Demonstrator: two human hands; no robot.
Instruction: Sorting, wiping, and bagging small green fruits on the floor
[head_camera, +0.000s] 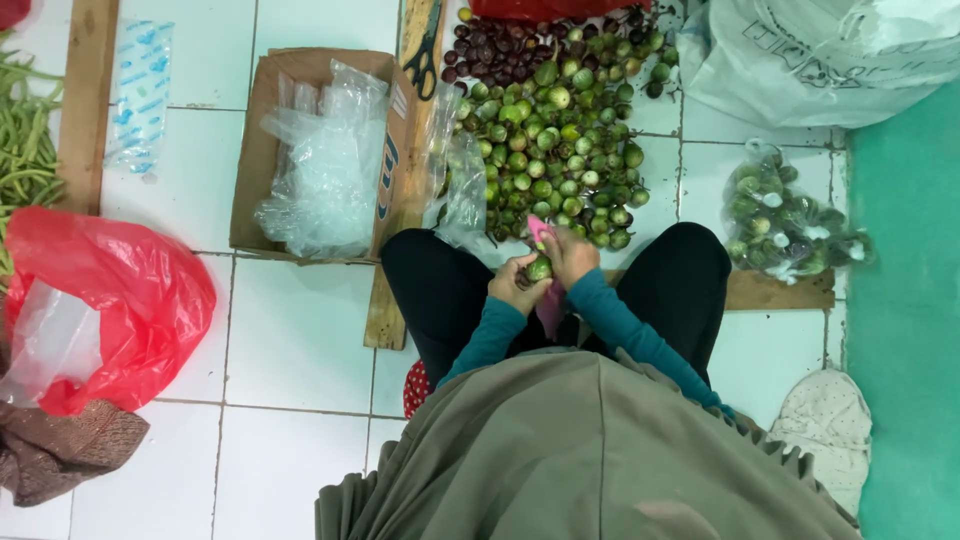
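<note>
Two hands are meeting just above the person's lap, between the black-clad knees. The left hand (515, 283) is curling its fingers closed around one small round green eggplant (540, 268), gripping it from the left. The right hand (570, 256) is also closing its fingers, pressing against the same eggplant from the right and holding a pink tool (540, 231) whose tip is sticking up above the fruit; what kind of tool it is cannot be told. The eggplant is sitting between both palms, touching each.

One large pile of green eggplants (560, 150) is lying on the white tile floor (300, 330) directly ahead of the hands, too many to count. One smaller group of dark purple fruits (500, 50) is lying at its far edge. One clear bag of green eggplants (790, 225) is resting to the right, well apart. One cardboard box (262, 150) holding crumpled clear plastic bags is sitting to the left. One red plastic bag (120, 300) is lying farther left. One pair of scissors (425, 55) is resting on a wooden plank beside the box.
</note>
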